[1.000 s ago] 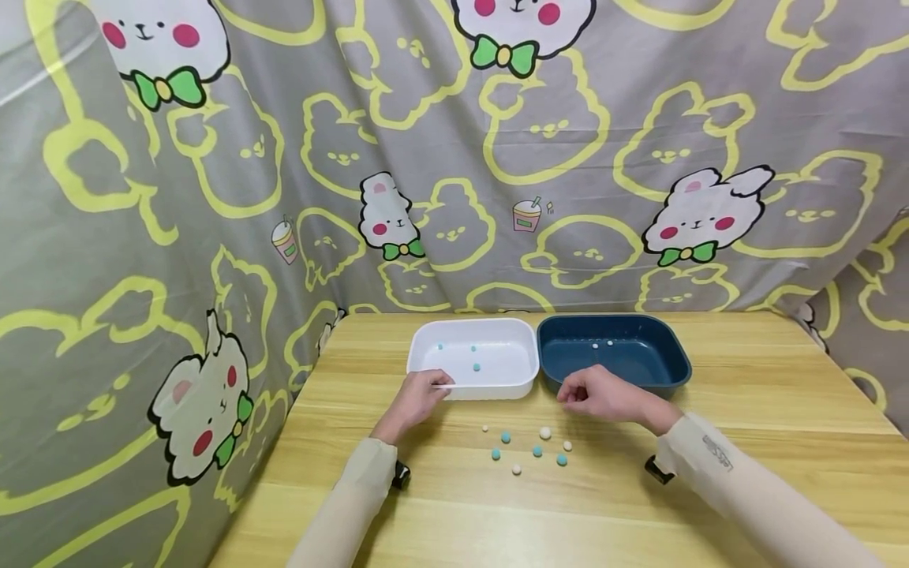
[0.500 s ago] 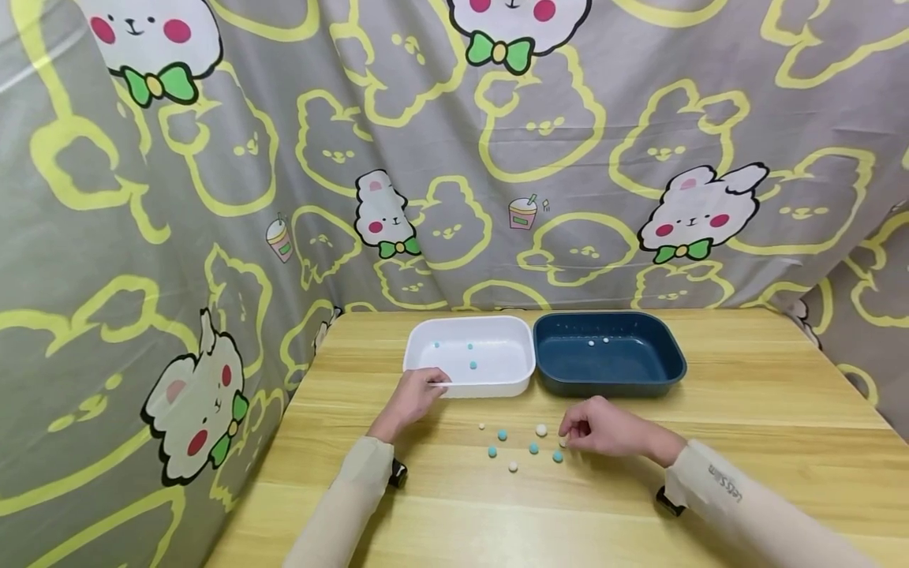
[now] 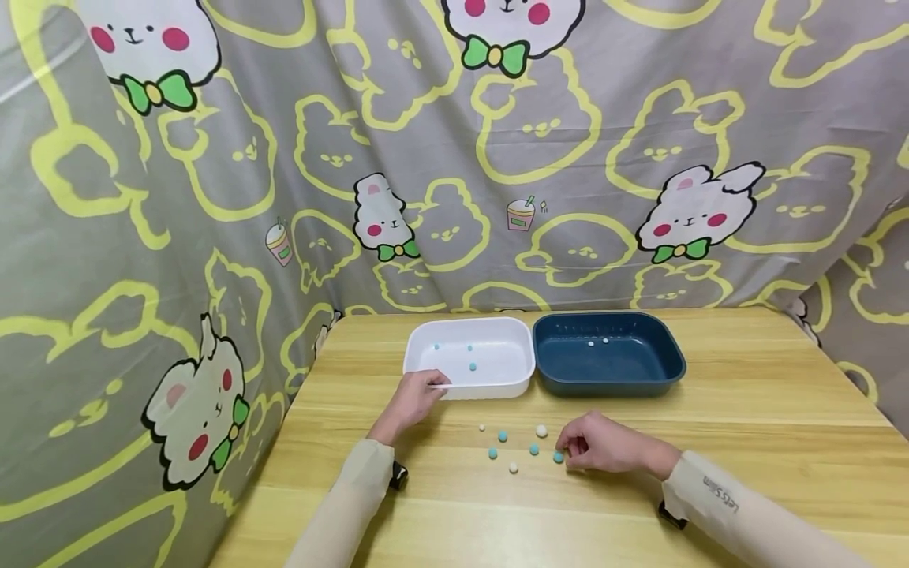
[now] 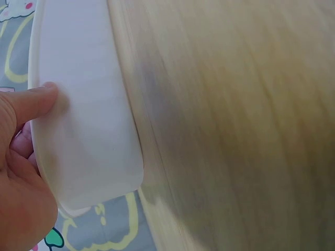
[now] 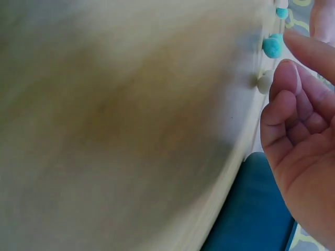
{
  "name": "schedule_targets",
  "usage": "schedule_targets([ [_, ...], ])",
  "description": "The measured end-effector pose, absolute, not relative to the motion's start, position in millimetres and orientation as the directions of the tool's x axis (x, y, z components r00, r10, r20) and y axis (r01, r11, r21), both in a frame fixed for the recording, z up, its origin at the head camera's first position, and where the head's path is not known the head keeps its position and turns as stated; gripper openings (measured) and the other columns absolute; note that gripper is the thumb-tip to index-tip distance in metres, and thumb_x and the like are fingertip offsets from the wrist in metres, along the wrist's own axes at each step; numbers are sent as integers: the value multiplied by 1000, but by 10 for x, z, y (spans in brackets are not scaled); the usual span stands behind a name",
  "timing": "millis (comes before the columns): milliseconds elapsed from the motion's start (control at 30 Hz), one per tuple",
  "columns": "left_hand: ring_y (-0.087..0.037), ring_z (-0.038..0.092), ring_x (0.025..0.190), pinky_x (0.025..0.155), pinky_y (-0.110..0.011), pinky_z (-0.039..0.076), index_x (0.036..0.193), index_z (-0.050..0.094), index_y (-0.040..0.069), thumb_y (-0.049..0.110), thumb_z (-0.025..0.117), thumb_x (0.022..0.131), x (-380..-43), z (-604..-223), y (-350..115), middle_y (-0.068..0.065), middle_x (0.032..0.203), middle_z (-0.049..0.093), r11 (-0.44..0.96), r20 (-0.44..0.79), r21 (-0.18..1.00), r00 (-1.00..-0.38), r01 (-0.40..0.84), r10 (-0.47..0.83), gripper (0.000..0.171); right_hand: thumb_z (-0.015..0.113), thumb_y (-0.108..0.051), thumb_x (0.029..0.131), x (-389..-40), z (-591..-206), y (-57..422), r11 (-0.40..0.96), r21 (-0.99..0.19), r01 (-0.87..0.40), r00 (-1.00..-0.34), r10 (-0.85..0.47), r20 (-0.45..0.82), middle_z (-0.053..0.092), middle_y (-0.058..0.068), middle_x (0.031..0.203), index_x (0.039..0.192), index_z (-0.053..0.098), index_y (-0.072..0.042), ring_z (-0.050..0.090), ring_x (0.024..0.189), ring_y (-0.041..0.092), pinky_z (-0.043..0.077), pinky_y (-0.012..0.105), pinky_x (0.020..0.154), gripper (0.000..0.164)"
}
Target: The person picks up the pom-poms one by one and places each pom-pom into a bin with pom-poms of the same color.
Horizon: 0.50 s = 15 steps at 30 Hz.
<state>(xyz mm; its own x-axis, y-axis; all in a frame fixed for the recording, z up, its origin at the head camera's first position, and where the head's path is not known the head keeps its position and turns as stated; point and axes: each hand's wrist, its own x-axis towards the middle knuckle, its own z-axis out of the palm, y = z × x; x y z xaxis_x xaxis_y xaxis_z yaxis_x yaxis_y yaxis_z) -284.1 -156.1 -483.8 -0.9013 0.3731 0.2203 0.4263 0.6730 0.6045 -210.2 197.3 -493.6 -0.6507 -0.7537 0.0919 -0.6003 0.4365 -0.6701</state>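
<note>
My left hand [image 3: 415, 394] grips the near left rim of a white plastic basin [image 3: 490, 390], thumb [image 4: 42, 99] on its outer wall, fingers behind the rim. Inside lie three small teal pom-poms. My right hand [image 3: 600, 443] is low over the table with curled fingers, its fingertips right at a teal pom-pom [image 3: 558, 457]. In the right wrist view a white pom-pom [image 5: 264, 82] shows just past a fingertip, and a teal pom-pom [image 5: 272, 47] near a gap between the digits. I cannot tell whether a pom-pom is held inside the right hand.
A dark blue basin [image 3: 609, 389] with two white pom-poms stands against the white one. Loose white [image 3: 542, 431] and teal pom-poms [image 3: 503, 436] are scattered on the wooden table [image 3: 440, 513] before the basins. A patterned curtain [image 3: 454, 260] hangs behind and to the left.
My right hand has come down from the dark blue basin's near edge to the pom-poms. A white pom-pom that was beside its fingertips is out of sight in the head view. The left hand stays put.
</note>
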Motion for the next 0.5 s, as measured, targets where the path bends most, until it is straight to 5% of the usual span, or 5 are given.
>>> schedule_targets([
  [500,-14,64,85,77,-30,52,87,71,11,4,68,85,-2833,-4816,-1550,0,86,70,672,199,621,-911,402,361,8,74,-12,82,-2135,-4991,1924,448,-634,-630,-631,-772,82,53,-16,67,90,69,-15,48,60,-4,45,18,57,10],
])
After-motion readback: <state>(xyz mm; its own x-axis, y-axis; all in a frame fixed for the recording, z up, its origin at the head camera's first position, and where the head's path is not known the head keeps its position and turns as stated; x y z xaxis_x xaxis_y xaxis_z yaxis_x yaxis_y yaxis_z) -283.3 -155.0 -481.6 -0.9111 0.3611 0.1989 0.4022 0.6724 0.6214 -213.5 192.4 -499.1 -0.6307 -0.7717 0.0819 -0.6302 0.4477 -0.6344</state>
